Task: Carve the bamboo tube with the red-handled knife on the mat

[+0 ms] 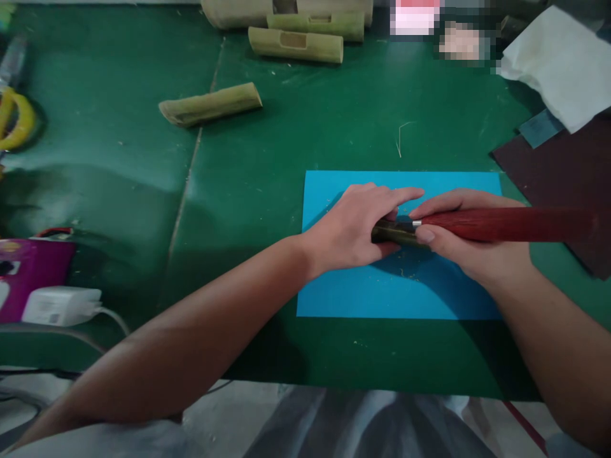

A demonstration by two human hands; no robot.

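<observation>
My left hand [351, 226] is closed around a short, dark bamboo piece [398, 234] and holds it low over a blue sheet [344, 296]. The index finger of that hand points out to the right. In my right hand [491, 257] is a carving tool with a thick red wooden handle [506, 224], lying nearly level with its butt to the right. Its short metal end meets the bamboo between the two hands; the tip's exact shape is hard to make out. Small pale shavings lie on the blue sheet below the bamboo.
A cut bamboo tube [212, 105] lies farther back, with notched bamboo tubes [296, 46] behind it. Yellow-handled scissors [16, 117], a purple box [38, 273] and a white charger [62, 305] are at left. White tissue [558, 63] and dark sandpaper-like sheets [548, 172] lie at right.
</observation>
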